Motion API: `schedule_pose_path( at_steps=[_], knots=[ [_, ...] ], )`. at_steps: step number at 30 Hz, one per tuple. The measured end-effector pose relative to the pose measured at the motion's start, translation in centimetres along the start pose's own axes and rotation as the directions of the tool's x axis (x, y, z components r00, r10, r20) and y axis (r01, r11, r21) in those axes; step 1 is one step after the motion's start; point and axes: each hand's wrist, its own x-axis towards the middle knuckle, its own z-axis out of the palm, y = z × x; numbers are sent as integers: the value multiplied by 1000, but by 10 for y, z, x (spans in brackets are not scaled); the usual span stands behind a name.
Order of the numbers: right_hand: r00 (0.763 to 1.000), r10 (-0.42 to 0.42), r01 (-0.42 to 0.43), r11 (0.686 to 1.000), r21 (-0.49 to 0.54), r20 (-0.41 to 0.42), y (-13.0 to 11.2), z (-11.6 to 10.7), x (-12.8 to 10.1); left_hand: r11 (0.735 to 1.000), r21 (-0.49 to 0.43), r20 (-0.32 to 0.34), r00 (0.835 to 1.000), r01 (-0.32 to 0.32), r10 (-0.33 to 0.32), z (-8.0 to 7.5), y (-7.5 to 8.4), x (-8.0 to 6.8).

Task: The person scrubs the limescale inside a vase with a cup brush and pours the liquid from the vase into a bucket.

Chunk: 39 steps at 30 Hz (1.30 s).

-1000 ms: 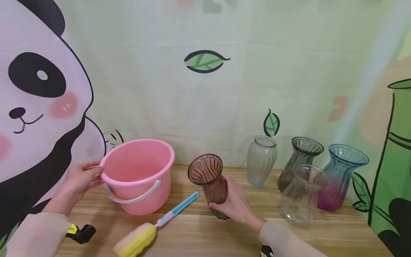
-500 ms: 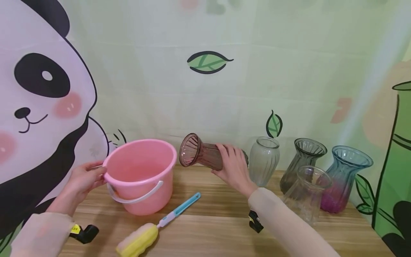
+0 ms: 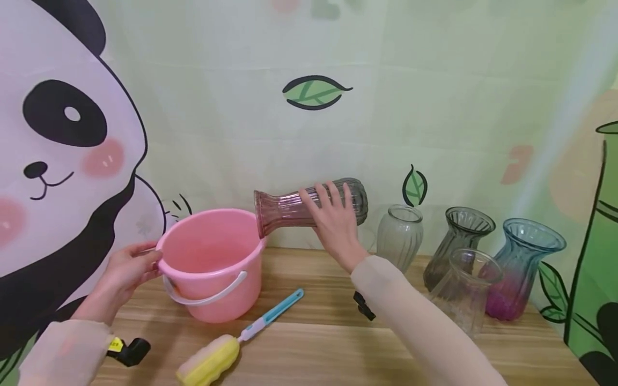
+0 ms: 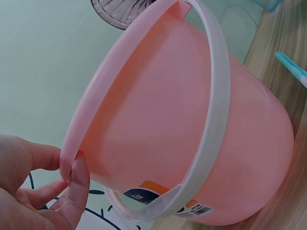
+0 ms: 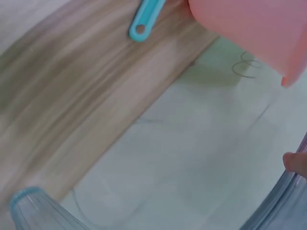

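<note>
My left hand (image 3: 126,271) pinches the left rim of a pink plastic bucket (image 3: 227,303), thumb and fingers on either side of it in the left wrist view. In the air to the right, my right hand (image 3: 335,228) grips a ribbed, brownish-purple glass vase (image 3: 285,210) round its body. The vase lies nearly level, base slightly higher, its flared mouth overlapping the bucket's right rim in the head view. Only a fingertip (image 5: 296,163) and part of the vase's side show in the right wrist view. The bucket's white handle (image 4: 218,105) hangs down at the front.
A sponge brush (image 3: 210,360) with a blue handle lies before the bucket. On the right stand a clear rounded vase (image 3: 399,236), a dark grey vase (image 3: 446,252), a clear flared vase (image 3: 461,300) and a blue-and-purple vase (image 3: 519,273). A printed cloth (image 3: 217,134) hangs behind.
The vase has been lifted from near the table, tipped onto its side and carried left to the bucket's rim by my right hand. My left hand stays on the bucket.
</note>
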Motion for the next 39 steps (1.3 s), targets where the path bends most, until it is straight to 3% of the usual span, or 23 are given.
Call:
schedule_pose_path(
  at_steps=[7,16,23,28,30,32,34,36,37,39],
  knots=[
    [972,-130,94,979,-182,-197,-3,-1,14,1000,21,-12,1000,9,-9,0,-2,0],
    [954,-201,123,939,-320,-222,-4,-3,13,1000,25,-12,1000,-7,8,0,0,0],
    [966,-113,62,974,-219,-230,-6,-2,5,999,39,-23,1000,-17,18,1,-1,-1],
    [991,-46,36,996,-80,-129,-2,-4,-6,982,178,-85,994,-56,72,5,2,-5],
    [995,-22,21,1000,-10,-96,0,-3,-11,964,251,-146,981,-89,129,9,9,-8],
    [997,3,1,999,53,-78,2,-2,-16,945,301,-208,958,-129,197,17,18,-13],
    [997,30,-22,993,116,-68,3,-2,-20,909,353,-279,903,-220,326,30,30,-19],
    [997,58,-45,980,192,-60,4,-3,-23,854,404,-324,821,-328,469,47,42,-24],
    [996,73,-60,972,225,-51,4,-3,-25,816,425,-329,773,-392,543,57,48,-27],
    [993,115,-105,944,311,-13,4,-4,-27,716,460,-306,663,-526,684,79,56,-31]
  ],
)
